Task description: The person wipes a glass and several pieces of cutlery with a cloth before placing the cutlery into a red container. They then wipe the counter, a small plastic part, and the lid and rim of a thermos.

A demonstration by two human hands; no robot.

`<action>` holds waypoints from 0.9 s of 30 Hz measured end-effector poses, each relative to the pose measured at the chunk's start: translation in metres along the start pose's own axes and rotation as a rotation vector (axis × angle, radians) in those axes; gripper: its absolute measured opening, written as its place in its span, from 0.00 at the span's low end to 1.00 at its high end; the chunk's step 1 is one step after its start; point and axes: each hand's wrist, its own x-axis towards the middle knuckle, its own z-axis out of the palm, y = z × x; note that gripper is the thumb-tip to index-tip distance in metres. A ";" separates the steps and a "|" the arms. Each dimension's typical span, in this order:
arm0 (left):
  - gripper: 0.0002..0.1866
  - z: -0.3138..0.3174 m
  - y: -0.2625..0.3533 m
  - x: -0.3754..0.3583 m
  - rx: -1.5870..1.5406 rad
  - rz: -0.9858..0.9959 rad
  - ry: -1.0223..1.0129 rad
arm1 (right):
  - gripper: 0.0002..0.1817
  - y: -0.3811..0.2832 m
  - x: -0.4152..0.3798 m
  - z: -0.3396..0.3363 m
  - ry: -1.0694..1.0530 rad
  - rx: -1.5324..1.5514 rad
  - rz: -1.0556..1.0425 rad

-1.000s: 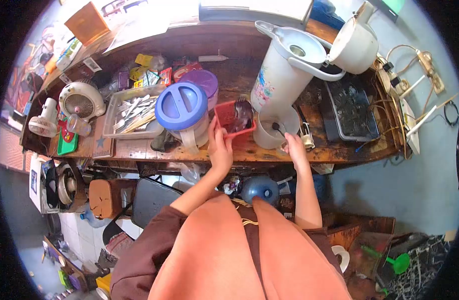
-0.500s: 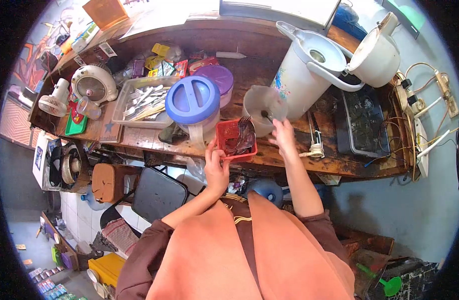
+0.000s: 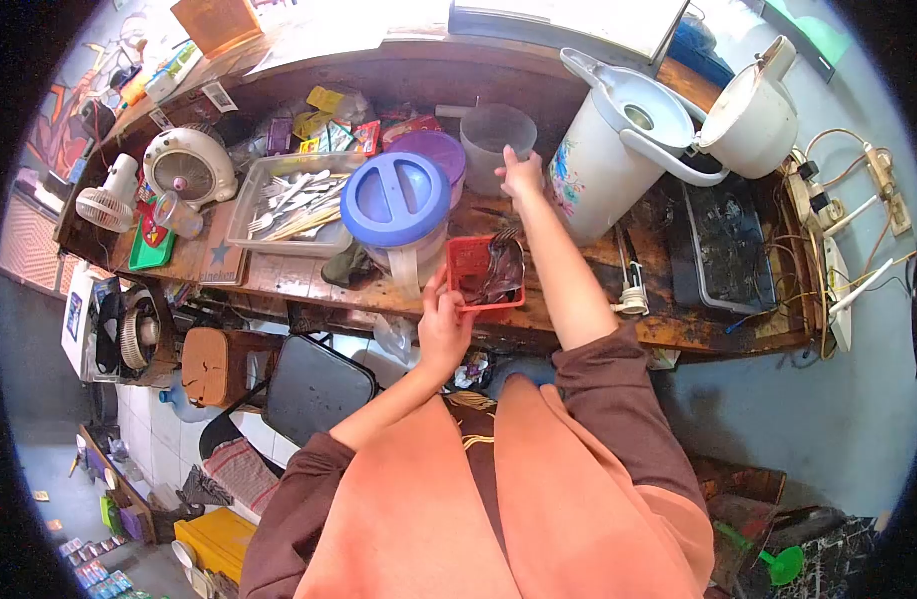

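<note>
My left hand [image 3: 445, 321] grips the near left edge of a small red basket [image 3: 460, 262], which holds forks and dark items too jumbled to tell apart. Farther back, my right hand [image 3: 521, 175] is at the near side of a translucent plastic container [image 3: 496, 130], fingers pressed together against it. A lidded pitcher [image 3: 393, 205] with a blue top stands just left of the basket. Behind it is a purple-lidded tub [image 3: 446, 152]. To the right of my right hand stands a large white flask [image 3: 618, 150] with a flower print.
A clear tray [image 3: 289, 205] of spoons and forks lies at the left, with sachets [image 3: 328, 130] behind it. Small fans [image 3: 189, 165] stand farther left. A black bin [image 3: 723, 245], a white pot [image 3: 748, 120] and cables are on the right. A black chair [image 3: 318, 389] stands below the table.
My right hand has moved forward and left, and the translucent container is farther back on the table. The red basket and my left hand have shifted slightly right in view.
</note>
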 end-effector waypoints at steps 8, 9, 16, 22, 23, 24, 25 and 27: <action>0.16 0.023 -0.014 0.028 0.110 0.044 -0.013 | 0.12 -0.039 -0.123 -0.126 0.676 -0.502 -1.092; 0.16 0.027 -0.017 0.031 0.104 0.044 -0.023 | 0.13 -0.041 -0.120 -0.143 0.806 -0.416 -1.195; 0.20 0.035 -0.008 0.042 0.044 0.059 0.067 | 0.19 -0.062 -0.096 -0.199 0.913 -0.720 -1.167; 0.27 0.045 -0.003 0.036 0.109 0.072 0.208 | 0.15 -0.021 -0.100 -0.206 0.518 -0.606 -0.981; 0.27 0.043 -0.002 0.035 0.083 0.044 0.200 | 0.16 -0.008 -0.105 -0.208 0.579 -0.563 -0.980; 0.28 0.042 -0.001 0.034 0.056 0.017 0.192 | 0.17 0.015 -0.108 -0.213 0.603 -0.534 -0.810; 0.28 0.042 0.001 0.032 0.050 0.027 0.190 | 0.18 0.041 -0.111 -0.218 0.626 -0.500 -0.643; 0.29 0.040 0.005 0.025 0.016 0.032 0.220 | 0.20 0.090 -0.123 -0.221 0.657 -0.700 -0.379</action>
